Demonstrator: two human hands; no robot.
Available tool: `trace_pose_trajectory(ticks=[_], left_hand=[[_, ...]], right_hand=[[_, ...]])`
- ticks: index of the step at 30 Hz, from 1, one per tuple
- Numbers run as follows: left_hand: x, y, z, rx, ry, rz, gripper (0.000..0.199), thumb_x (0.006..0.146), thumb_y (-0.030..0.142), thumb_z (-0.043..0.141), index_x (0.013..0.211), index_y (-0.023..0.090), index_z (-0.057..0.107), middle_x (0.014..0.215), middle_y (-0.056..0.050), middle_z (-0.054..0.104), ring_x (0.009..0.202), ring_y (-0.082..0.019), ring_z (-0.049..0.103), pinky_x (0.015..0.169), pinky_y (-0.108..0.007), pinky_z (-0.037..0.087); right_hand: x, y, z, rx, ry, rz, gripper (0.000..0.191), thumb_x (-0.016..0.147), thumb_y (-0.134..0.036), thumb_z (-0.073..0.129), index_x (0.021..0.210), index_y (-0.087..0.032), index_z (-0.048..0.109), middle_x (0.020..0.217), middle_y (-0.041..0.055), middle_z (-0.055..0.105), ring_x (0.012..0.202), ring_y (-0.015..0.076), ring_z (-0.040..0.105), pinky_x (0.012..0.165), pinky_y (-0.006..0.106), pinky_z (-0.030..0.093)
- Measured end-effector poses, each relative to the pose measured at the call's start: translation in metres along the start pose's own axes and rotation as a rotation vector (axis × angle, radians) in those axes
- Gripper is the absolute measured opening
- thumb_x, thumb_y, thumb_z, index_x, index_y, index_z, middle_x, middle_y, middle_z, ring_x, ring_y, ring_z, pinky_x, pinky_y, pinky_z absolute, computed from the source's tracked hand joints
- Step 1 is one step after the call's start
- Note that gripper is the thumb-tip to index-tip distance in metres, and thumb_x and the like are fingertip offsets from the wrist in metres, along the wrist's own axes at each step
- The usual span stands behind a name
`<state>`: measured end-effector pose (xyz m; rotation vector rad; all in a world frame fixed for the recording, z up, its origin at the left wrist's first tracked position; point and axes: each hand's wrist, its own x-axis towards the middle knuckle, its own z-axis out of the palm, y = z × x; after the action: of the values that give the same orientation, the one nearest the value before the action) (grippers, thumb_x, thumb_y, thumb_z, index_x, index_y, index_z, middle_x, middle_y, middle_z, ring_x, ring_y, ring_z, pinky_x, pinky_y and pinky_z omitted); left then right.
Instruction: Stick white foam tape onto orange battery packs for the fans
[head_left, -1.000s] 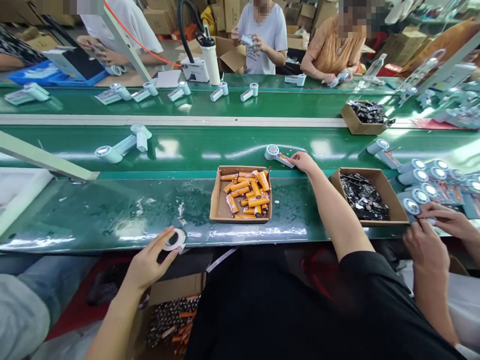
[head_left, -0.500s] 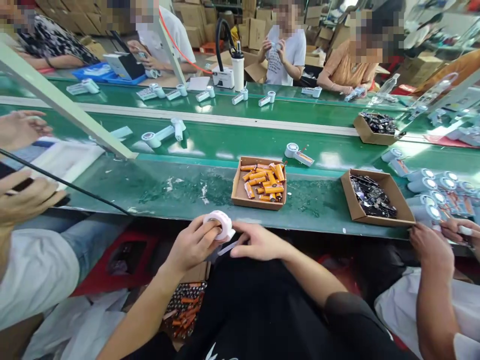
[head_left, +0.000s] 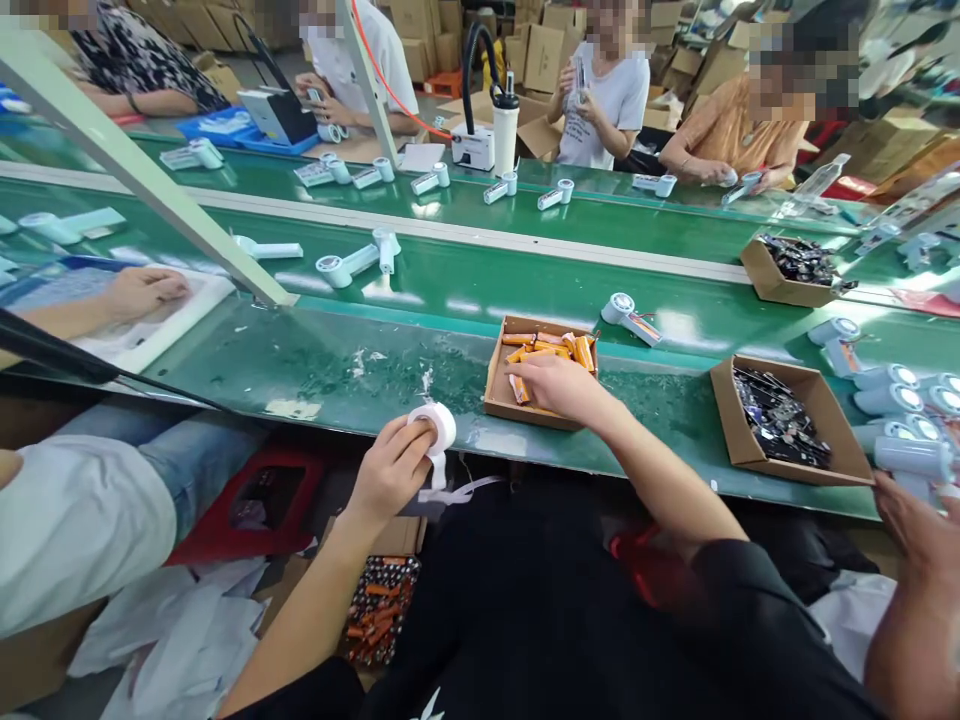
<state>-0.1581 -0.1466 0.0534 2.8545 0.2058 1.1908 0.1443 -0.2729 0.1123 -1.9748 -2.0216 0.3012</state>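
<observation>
Gripping white tape roll [head_left: 445,426] in curled left fingers [head_left: 411,442] and reaching right fingers [head_left: 536,371], opening and hold indeterminable, into near box [head_left: 506,404], with orange cells [head_left: 583,350] yet to be drawn out.

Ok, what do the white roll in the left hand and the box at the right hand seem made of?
White roll: probably matte paper or soft plastic tape; a thin, limp strip hangs from it.
Box: likely plain cardboard, matte brown with thin, straight walls.
</observation>
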Motion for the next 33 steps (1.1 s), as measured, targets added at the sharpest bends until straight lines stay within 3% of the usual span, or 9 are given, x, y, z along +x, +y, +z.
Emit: trace_pose_trajectory(ticks=[4, 7, 13, 15, 18, 22, 25, 28, 33], left_hand=[[0.011, 0.007, 0.012, -0.049, -0.005, 0.032, 0.037, 0.092, 0.004, 0.058, 0.125, 0.017, 0.068, 0.116, -0.015, 0.075, 0.115, -0.029, 0.07, 0.1, -0.046, 0.061], [0.014, 0.012, 0.02, -0.1, -0.011, 0.014, 0.034, 0.093, 0.005, 0.057, 0.123, 0.016, 0.069, 0.115, -0.015, 0.075, 0.113, -0.028, 0.071, 0.101, -0.046, 0.061], [0.031, 0.028, 0.018, -0.285, 0.054, -0.291, 0.013, 0.094, 0.017, 0.07, 0.106, 0.016, 0.068, 0.1, -0.01, 0.073, 0.093, -0.021, 0.073, 0.086, -0.032, 0.061], [0.043, 0.037, 0.015, -0.413, 0.071, -0.381, 0.012, 0.094, 0.02, 0.071, 0.106, 0.017, 0.068, 0.103, -0.01, 0.075, 0.092, -0.02, 0.074, 0.084, -0.03, 0.06], [0.059, 0.053, 0.016, -0.595, 0.061, -0.419, 0.018, 0.096, 0.023, 0.069, 0.113, 0.018, 0.068, 0.114, -0.012, 0.076, 0.101, -0.021, 0.075, 0.088, -0.031, 0.059], [0.062, 0.068, 0.029, -0.656, 0.109, -0.339, 0.014, 0.096, 0.025, 0.071, 0.108, 0.02, 0.066, 0.106, -0.009, 0.076, 0.1, -0.021, 0.074, 0.089, -0.034, 0.059], [0.055, 0.071, 0.038, -0.543, 0.114, -0.288, 0.019, 0.095, 0.024, 0.072, 0.112, 0.019, 0.063, 0.106, -0.009, 0.074, 0.103, -0.023, 0.073, 0.091, -0.037, 0.06], [0.049, 0.073, 0.042, -0.426, 0.049, -0.215, 0.03, 0.094, 0.024, 0.073, 0.121, 0.018, 0.063, 0.113, -0.012, 0.073, 0.108, -0.025, 0.071, 0.094, -0.04, 0.06], [0.041, 0.083, 0.041, -0.388, 0.02, -0.183, 0.023, 0.093, 0.02, 0.072, 0.115, 0.02, 0.065, 0.109, -0.01, 0.073, 0.106, -0.025, 0.07, 0.098, -0.042, 0.058]], right_hand=[[0.048, 0.033, 0.004, -0.305, -0.232, -0.176, 0.029, 0.097, -0.012, 0.061, 0.115, -0.024, 0.081, 0.137, 0.0148, 0.066, 0.128, 0.0353, 0.054, 0.098, 0.045, 0.049], [0.05, 0.038, 0.005, -0.191, -0.252, -0.272, 0.024, 0.099, -0.017, 0.063, 0.116, -0.022, 0.079, 0.135, 0.0124, 0.068, 0.127, 0.0315, 0.056, 0.103, 0.043, 0.048], [-0.006, 0.012, -0.014, 0.378, 0.036, -0.236, 0.038, 0.109, -0.031, 0.05, 0.144, -0.02, 0.059, 0.131, 0.0121, 0.072, 0.115, 0.0249, 0.068, 0.1, 0.038, 0.053], [-0.027, 0.0, -0.012, 0.477, 0.03, -0.292, 0.041, 0.108, -0.029, 0.051, 0.149, -0.025, 0.055, 0.132, 0.0097, 0.071, 0.115, 0.0236, 0.069, 0.1, 0.037, 0.053], [-0.053, -0.013, 0.003, 0.763, -0.038, -0.318, 0.04, 0.111, -0.027, 0.044, 0.15, -0.03, 0.052, 0.113, 0.005, 0.073, 0.087, 0.0169, 0.072, 0.086, 0.034, 0.056], [-0.074, -0.027, 0.036, 1.437, -0.017, -0.107, 0.046, 0.112, -0.039, 0.044, 0.156, -0.032, 0.035, 0.099, 0.0019, 0.067, 0.078, 0.0163, 0.069, 0.078, 0.035, 0.055], [-0.085, -0.037, 0.052, 1.798, 0.072, 0.106, 0.058, 0.102, -0.054, 0.061, 0.152, -0.033, 0.039, 0.086, -0.0029, 0.06, 0.059, 0.0129, 0.055, 0.063, 0.03, 0.049], [-0.092, -0.046, 0.059, 1.861, 0.171, 0.255, 0.049, 0.096, -0.049, 0.072, 0.138, -0.032, 0.052, 0.077, -0.0055, 0.056, 0.052, 0.0104, 0.045, 0.055, 0.026, 0.043], [-0.103, -0.045, 0.069, 1.719, 0.295, 0.408, 0.042, 0.092, -0.055, 0.075, 0.123, -0.027, 0.067, 0.101, 0.0046, 0.065, 0.085, 0.0185, 0.062, 0.08, 0.033, 0.055]])
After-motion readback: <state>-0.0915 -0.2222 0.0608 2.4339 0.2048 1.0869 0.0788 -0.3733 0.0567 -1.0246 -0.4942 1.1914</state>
